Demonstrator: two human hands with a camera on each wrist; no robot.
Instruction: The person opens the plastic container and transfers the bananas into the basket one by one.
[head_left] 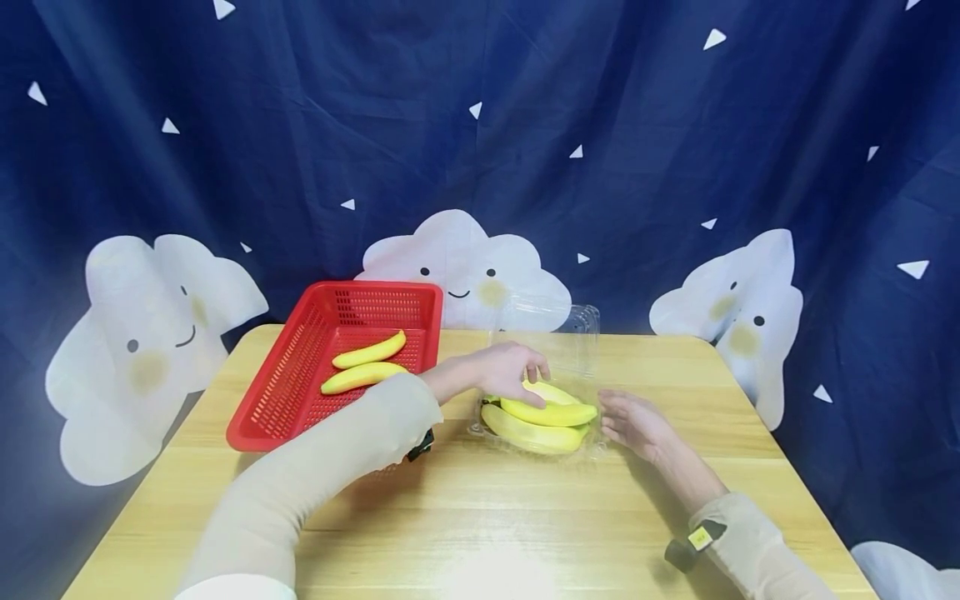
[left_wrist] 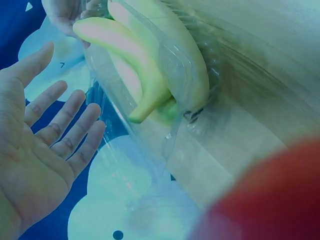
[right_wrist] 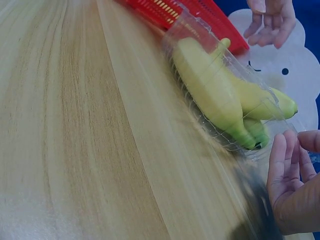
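Several yellow bananas [head_left: 532, 432] lie in a clear plastic clamshell box [head_left: 597, 451], whose lid [head_left: 551, 346] stands raised at the back. One banana [left_wrist: 135, 60] lies crosswise on top, its end sticking past the box's side. My left hand [head_left: 510, 371] hovers over the box; the left wrist view shows its fingers spread and straight, holding nothing. Beside the box's right wall is my right hand [head_left: 637, 425], palm turned toward it. Its fingers [right_wrist: 287, 155] are relaxed, tips close to the box's edge, with nothing gripped.
A red plastic basket [head_left: 243, 433] stands left of the box, with two more bananas [head_left: 362, 377] inside; my left forearm crosses in front of it. Both sit on a wooden table [head_left: 420, 542]. Behind hangs a dark blue curtain [head_left: 637, 100] with clouds.
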